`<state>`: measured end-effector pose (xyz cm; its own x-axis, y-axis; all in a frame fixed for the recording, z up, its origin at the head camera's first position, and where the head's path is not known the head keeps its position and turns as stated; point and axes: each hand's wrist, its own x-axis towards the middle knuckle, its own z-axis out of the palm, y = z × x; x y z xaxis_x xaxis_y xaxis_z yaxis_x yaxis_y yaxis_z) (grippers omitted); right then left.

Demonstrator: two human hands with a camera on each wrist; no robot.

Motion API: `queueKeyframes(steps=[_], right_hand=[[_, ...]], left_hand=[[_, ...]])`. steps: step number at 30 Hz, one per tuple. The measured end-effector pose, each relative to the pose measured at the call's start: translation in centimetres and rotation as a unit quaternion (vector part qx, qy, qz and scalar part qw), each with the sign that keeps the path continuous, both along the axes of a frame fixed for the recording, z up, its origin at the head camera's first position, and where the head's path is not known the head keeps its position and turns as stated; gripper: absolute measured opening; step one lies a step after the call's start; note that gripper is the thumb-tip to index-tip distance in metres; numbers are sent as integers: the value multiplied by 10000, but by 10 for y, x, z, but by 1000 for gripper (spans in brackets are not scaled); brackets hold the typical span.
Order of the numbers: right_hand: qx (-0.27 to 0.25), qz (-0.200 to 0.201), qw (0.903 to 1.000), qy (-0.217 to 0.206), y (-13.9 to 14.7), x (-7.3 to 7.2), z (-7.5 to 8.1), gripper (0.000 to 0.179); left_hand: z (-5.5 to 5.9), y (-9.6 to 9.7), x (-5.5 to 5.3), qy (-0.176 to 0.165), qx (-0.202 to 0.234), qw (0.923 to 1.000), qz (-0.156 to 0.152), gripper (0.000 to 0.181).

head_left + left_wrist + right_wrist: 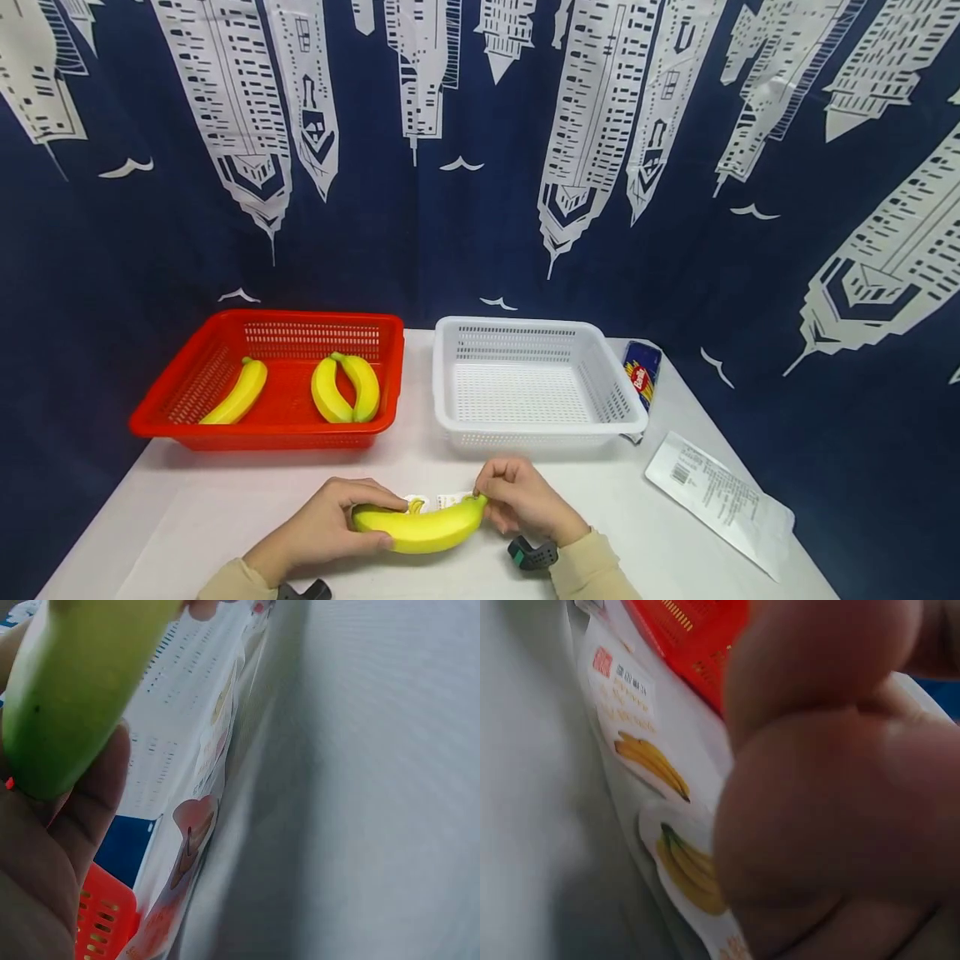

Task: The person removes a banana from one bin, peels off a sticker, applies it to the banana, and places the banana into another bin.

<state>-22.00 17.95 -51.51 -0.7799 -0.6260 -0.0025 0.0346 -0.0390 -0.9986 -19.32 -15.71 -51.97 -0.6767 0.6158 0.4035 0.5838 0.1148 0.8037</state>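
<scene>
Banana over the desk, near side of the printed labels: left hand gripping its blunt end, right hand with fingers bent at the stem (pinch unclear); suggest steady left hold, light right touch, no twisting.

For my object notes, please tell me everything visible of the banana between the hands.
The banana is yellow, smooth and gently curved, with a short stem; its rounded other end looks greener, with a dark speck. The left hand grips this end; the right hand appears to pinch the stem. It is held crosswise over the table.
</scene>
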Motion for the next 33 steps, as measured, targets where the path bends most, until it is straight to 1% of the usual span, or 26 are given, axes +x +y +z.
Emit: queueKeyframes(steps=[2, 4, 8, 11, 13, 16, 18, 19, 20, 21, 22, 23, 24, 25, 26, 27, 28, 29, 30, 31, 32, 33], right_hand=[[224, 26, 9997, -27, 1, -1, -1, 19], [513, -31, 9987, 22, 1, -1, -2, 21], [1285, -179, 9904, 485, -2, 0, -3, 19], [1766, -292, 9797, 897, -5, 3, -3, 16], [1948, -383, 9740, 1089, -7, 4, -2, 17], [2208, -503, 9645, 1356, -8, 5, -3, 17], [2383, -544, 9574, 1534, -9, 6, -3, 17], [2498, -572, 9524, 1651, -8, 5, -3, 16], [2601, -595, 9475, 1764, -8, 5, -2, 15], [2721, -637, 9415, 1884, -8, 5, -2, 14], [2843, -691, 9352, 1997, -7, 5, -2, 13], [2958, -753, 9289, 2095, -7, 4, -2, 12], [3040, -808, 9242, 2166, -7, 4, -1, 12], [3097, -853, 9212, 2195, -7, 4, -1, 11], [3131, -889, 9196, 2200, -6, 3, 0, 11], [3159, -920, 9181, 2210, -7, 3, 0, 11], [3171, -931, 9176, 2206, -7, 3, 0, 11], [3179, -932, 9176, 2196, -7, 3, 0, 12], [3186, -930, 9175, 2192, -7, 3, 0, 12], [3192, -928, 9173, 2192, -8, 3, -1, 12], [3206, -928, 9165, 2204, -8, 3, -1, 12], [3219, -926, 9158, 2218, -8, 3, -1, 13]], left_hand=[[-1, 1, 0, -52, -51, 10000, -65, 36], [-2, 2, 0, -151, -153, 9997, -70, 36], [-2, 2, 0, -314, -514, 9982, -49, 35], [-4, 2, -2, -143, -764, 9969, -80, 32], [-5, 2, -3, -10, -833, 9964, -132, 32], [-7, 2, -3, 40, -882, 9960, -138, 32], [-8, 2, -3, -62, -890, 9960, 2, 31], [-8, 2, -3, -85, -895, 9958, 153, 29], [-7, 2, -4, -80, -917, 9951, 372, 27], [-7, 2, -5, -51, -958, 9932, 667, 24], [-6, 2, -5, -21, -1006, 9898, 1007, 21], [-5, 2, -6, 39, -1091, 9844, 1383, 18], [-4, 1, -8, 131, -1220, 9766, 1765, 15], [-3, 0, -9, 264, -1406, 9665, 2133, 13], [-1, -2, -10, 347, -1624, 9547, 2469, 11], [0, -4, -11, 399, -1859, 9426, 2745, 10], [2, -7, -11, 435, -2101, 9313, 2943, 12], [3, -10, -12, 465, -2363, 9204, 3082, 14], [4, -13, -12, 464, -2608, 9117, 3141, 16], [5, -16, -13, 400, -2821, 9055, 3144, 19], [6, -20, -14, 301, -2967, 9028, 3098, 22], [7, -23, -14, 219, -3085, 9019, 3015, 24]])
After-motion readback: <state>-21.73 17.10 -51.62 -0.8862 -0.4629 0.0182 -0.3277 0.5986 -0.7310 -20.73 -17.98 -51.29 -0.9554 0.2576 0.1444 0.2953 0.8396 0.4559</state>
